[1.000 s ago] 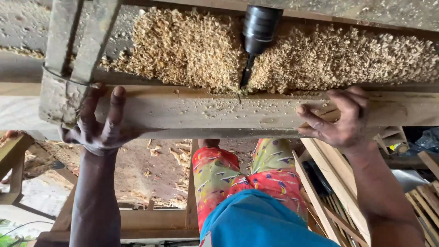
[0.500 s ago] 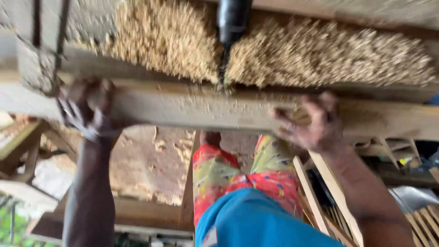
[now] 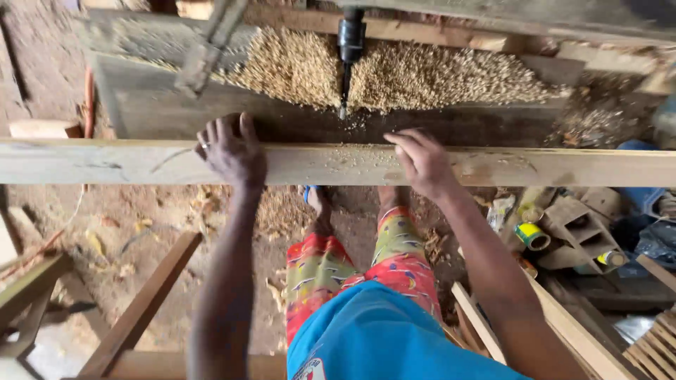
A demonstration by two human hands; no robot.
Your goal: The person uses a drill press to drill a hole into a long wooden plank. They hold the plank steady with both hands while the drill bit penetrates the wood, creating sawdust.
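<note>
A long pale wooden beam [image 3: 535, 167] runs level across the view from edge to edge. My left hand [image 3: 231, 149] grips it left of centre, fingers curled over its far edge. My right hand [image 3: 422, 160] holds it right of centre, fingers spread over the top. Fine shavings lie scattered on the beam between my hands. Beyond the beam a black drill chuck with its bit [image 3: 348, 56] points toward me, its tip a short gap away from the beam's far edge. A heap of wood shavings [image 3: 422, 74] lies on the machine bed around the bit.
The dark machine table [image 3: 176, 112] stands behind the beam. Planks and slats [image 3: 577, 338] lean at the lower right, with rolls of tape [image 3: 531, 236] and wooden blocks beside them. A wooden frame [image 3: 141, 309] stands at the lower left on a dirt floor.
The beam has come back toward me, off the drill bit, and my hands have slid inward along it. The view has pulled back and shows more of the floor.
</note>
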